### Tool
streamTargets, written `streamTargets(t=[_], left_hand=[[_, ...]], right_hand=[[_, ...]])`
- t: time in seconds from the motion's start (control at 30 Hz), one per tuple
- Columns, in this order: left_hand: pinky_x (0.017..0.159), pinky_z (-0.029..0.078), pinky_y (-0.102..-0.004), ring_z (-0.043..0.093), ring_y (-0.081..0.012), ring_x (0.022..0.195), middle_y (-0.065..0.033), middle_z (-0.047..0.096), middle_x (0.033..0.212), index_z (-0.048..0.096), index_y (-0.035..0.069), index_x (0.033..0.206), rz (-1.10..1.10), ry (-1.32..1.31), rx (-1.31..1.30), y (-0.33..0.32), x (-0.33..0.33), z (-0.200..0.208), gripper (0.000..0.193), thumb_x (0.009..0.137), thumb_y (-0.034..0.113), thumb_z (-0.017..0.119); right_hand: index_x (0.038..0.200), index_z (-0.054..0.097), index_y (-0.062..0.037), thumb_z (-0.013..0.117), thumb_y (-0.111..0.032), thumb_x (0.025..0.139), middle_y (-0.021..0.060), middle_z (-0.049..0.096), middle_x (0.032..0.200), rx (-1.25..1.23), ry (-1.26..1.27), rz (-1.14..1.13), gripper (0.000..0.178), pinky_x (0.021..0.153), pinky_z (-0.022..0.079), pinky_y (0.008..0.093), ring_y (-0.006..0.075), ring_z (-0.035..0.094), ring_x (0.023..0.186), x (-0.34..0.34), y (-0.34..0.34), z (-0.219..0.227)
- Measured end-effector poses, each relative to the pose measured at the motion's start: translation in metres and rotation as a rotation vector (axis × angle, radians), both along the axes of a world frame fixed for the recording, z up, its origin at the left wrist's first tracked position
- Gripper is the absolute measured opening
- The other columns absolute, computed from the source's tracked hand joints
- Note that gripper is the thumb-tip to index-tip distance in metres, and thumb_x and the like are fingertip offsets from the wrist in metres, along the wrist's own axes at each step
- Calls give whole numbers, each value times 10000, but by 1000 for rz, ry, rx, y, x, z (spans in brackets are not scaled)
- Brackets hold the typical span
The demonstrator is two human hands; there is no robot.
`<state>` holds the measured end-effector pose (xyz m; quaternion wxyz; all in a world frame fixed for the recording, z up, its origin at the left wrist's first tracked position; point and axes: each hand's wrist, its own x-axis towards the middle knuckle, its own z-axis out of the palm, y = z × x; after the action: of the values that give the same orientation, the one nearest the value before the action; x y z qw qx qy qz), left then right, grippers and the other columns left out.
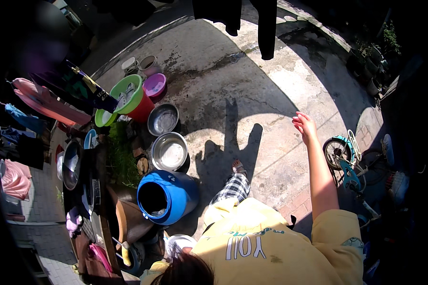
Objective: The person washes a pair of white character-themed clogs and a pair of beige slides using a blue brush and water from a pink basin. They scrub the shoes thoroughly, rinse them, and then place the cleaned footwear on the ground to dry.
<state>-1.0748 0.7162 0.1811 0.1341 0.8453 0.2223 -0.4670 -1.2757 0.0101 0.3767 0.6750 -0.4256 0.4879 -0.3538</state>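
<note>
My right hand (pixel 305 127) is stretched out ahead and to the right, over the concrete ground. Its fingers are apart and slightly bent, with nothing in them. Low in the view, a small patch of skin, seemingly my left hand (pixel 188 250), shows beside a white basin (pixel 177 241); its fingers are hidden. A blue plastic barrel (pixel 184 194) lies tipped with its dark mouth facing left. Past it sit a shiny metal basin (pixel 169 151) and a second metal basin (pixel 163 119).
A green basin (pixel 137 95) holding cloth sits on a red bucket (pixel 141 111), by a pink basin (pixel 154 85). Dark clothes (pixel 266 31) hang ahead. A teal bicycle (pixel 351 176) stands at right. Laundry (pixel 45 102) hangs at left, near green plants (pixel 121 156).
</note>
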Motion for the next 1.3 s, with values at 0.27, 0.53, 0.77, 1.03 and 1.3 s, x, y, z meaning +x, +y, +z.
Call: streamTargets(t=[0.27,0.53,0.77,1.03,1.3], left_hand=[[738,462,-325,600,-253,819,-164,622,900,616,37,933,-388,-634,-580,-414,229,94,209,752,139,591],[782,434,-341,514,-280,951,-148,494,1041,548,71,1042,-784,-1217,-1150,-697,309,289,247,796,94,561],[844,403,-369,485,-316,989,-150,497,1038,569,70,996,-103,-1094,-707,-599,293,195,221,775,81,570],[664,470,-328,603,-271,735,-167,621,830,607,1,925,674,-786,-47,-439,183,46,192,817,136,523],[754,447,-286,525,-186,866,-96,530,968,579,28,984,741,-588,-273,-513,316,68,177,824,93,543]], right_hand=[[1169,452,-33,554,-184,841,115,602,923,167,-396,369,375,716,488,258,186,604,831,180,-51,74],[1228,411,-65,501,-181,856,101,597,973,129,-262,695,400,805,439,297,196,567,931,333,-167,50],[1192,452,-77,503,-181,861,71,613,923,208,65,1163,351,781,449,276,157,586,879,505,-189,34],[1036,545,-57,487,-171,880,48,605,860,322,237,1330,202,743,461,254,122,582,783,717,-106,-50],[999,557,-53,515,-86,846,8,578,878,387,421,1456,162,722,443,236,102,545,816,811,-8,-155]])
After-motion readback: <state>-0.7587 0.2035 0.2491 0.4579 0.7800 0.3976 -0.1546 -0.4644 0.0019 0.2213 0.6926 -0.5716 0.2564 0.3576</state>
